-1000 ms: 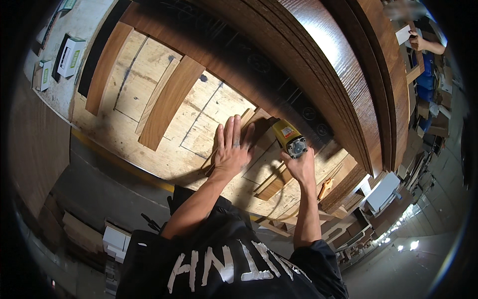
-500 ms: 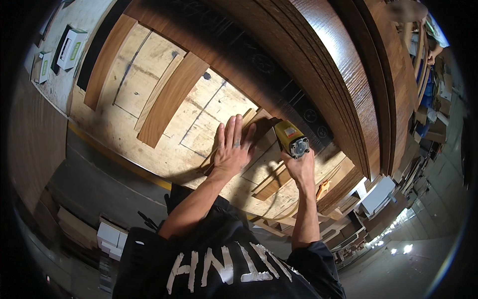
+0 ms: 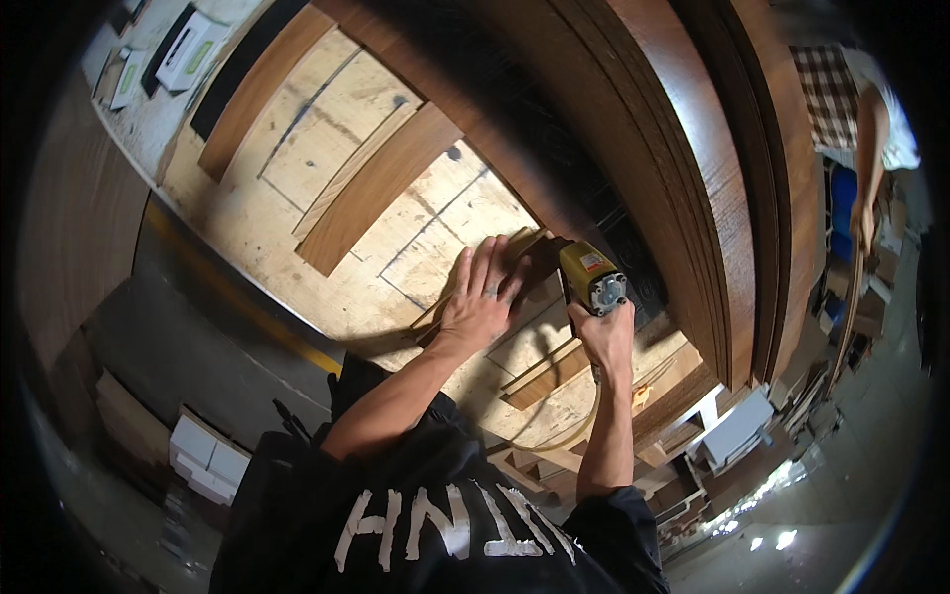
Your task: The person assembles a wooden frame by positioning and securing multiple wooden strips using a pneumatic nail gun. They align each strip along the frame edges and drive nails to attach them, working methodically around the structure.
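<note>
With our right hand [image 3: 607, 335] we are gripping a yellow nail gun [image 3: 586, 269] toward the right of the pale plywood worktop [image 3: 262, 223], its long axis running from near right to far left, front end pointing toward a dark board [image 3: 485, 129]. Our left hand [image 3: 480, 307] is lying spread on a brown wooden slat [image 3: 537, 262]. The gun's metal cap [image 3: 609, 293] is facing near right; its label [image 3: 591, 260] is appearing too small to read.
</note>
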The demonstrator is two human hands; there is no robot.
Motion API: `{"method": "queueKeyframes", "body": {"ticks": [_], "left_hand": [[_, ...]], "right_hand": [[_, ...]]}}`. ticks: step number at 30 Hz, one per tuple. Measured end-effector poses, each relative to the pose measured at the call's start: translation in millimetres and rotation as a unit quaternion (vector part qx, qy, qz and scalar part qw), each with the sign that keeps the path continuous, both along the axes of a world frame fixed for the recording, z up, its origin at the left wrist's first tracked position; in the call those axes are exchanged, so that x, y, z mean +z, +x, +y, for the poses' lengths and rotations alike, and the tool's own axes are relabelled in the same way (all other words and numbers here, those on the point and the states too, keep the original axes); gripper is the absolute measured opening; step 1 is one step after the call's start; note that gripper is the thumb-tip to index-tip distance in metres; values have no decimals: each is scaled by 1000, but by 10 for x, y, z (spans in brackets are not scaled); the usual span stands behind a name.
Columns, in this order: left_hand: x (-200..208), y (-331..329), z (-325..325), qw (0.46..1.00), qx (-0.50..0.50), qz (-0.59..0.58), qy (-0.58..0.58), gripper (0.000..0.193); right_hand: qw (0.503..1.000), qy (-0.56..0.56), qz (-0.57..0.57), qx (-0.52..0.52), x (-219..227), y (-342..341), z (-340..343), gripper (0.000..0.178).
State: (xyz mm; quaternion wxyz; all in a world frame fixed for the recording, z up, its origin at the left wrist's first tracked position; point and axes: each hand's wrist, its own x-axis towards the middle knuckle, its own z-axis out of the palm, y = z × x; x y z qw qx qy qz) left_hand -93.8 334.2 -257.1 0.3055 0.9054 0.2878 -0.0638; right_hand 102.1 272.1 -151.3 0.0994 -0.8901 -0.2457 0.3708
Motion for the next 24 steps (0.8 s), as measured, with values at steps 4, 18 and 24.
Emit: {"method": "queueKeyframes", "body": {"ticks": [4,18,24], "left_hand": [[-28,-9,-28,999,-1,-6,49,81],[111,32,-35,990,-19,76,120,77],[108,-365,510,992,85,-64,60,67]], "right_hand": [[1000,0,4,-7,102,-65,102,23],[998,21,-35,-43,153,-602,-223,41],[998,23,19,-61,107,-560,-181,39]]}}
